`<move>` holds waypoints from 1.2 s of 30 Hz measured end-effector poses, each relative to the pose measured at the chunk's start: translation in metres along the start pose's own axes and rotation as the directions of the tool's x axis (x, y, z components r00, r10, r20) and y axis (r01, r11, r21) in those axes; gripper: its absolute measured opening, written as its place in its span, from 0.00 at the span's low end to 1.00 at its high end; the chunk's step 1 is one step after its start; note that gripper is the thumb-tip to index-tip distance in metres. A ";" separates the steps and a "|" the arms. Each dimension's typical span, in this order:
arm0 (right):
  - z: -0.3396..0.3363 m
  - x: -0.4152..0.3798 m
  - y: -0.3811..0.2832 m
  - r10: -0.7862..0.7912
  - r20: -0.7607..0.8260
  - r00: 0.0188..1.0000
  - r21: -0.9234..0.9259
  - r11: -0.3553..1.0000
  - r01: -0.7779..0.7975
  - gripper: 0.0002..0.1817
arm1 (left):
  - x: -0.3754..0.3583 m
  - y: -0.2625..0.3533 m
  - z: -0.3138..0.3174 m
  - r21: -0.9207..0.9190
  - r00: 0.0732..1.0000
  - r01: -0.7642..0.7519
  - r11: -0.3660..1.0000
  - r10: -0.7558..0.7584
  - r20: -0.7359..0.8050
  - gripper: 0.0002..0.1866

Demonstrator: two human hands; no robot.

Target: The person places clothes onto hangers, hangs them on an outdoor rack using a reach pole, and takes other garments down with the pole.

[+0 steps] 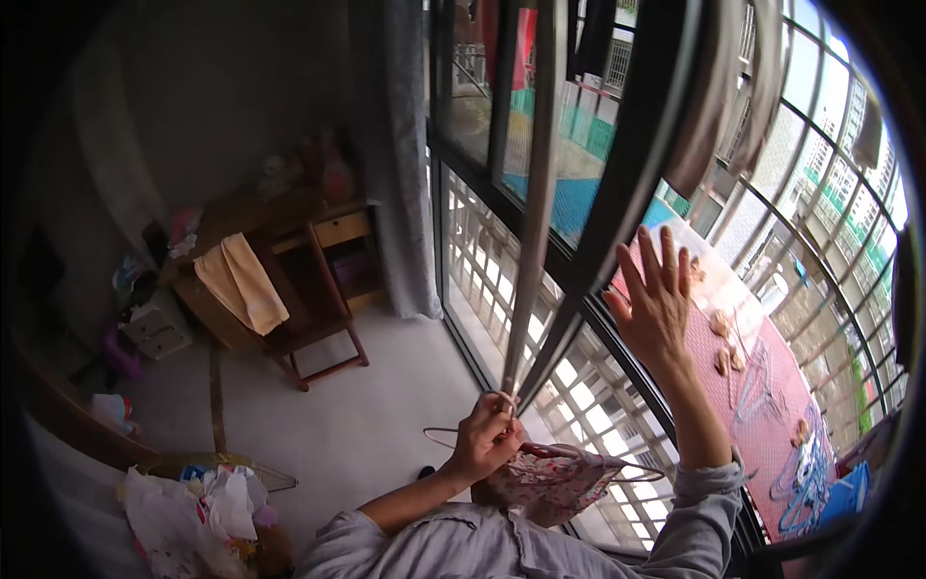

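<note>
My left hand (pixel 485 440) is closed low in the middle of the view, its fingers wrapped round the lower end of a long pole (pixel 536 193). The pole rises past the window frame to the top edge. Just below this hand hangs a floral garment (pixel 555 482) with a clothes hanger (pixel 627 470) at it; the fingers partly hide where hanger and hand meet. My right hand (pixel 662 309) is raised by the window opening, fingers spread and holding nothing. It overlaps the pink perforated ledge (pixel 767 386) beyond the window.
Dark window frames (pixel 617 174) stand between room and barred balcony cage (pixel 820 145). Blue hangers (pixel 805 482) and small brown items (pixel 721 323) lie on the ledge. A chair (pixel 318 338) with a tan cloth (pixel 241 282) stands by a desk (pixel 207 299). Crumpled papers (pixel 207 511) are at lower left.
</note>
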State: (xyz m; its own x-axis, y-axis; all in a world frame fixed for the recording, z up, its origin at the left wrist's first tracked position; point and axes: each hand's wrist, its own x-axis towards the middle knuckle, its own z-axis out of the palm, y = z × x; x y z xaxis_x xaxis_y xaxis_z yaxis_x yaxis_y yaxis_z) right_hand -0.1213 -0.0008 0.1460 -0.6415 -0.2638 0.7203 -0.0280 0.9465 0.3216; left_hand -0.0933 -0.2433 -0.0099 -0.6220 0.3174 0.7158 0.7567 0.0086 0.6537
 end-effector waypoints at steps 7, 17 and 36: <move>0.160 0.169 -0.008 -0.030 0.119 0.993 -0.307 0.950 0.065 0.40 | 0.057 -0.098 -0.114 0.033 0.968 0.194 0.980 -0.186 -0.167 0.05; 0.287 0.261 0.017 0.048 0.371 0.928 -0.674 0.701 0.233 0.42 | 0.109 -0.209 -0.178 0.237 0.958 0.248 0.939 -0.202 -0.204 0.04; 0.198 0.223 0.015 0.184 -0.681 0.709 -0.238 0.860 -0.452 0.34 | 0.248 -0.339 -0.183 0.140 0.985 0.144 0.980 -0.129 -0.113 0.03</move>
State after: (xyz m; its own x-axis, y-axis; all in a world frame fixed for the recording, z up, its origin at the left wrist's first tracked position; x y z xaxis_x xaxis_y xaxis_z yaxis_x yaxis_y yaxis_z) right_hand -0.4171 -0.0086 0.1898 0.0624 -0.1398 0.9882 0.4479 0.8888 0.0975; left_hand -0.5411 -0.3411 -0.0088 -0.7327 0.2049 0.6489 0.6801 0.1871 0.7089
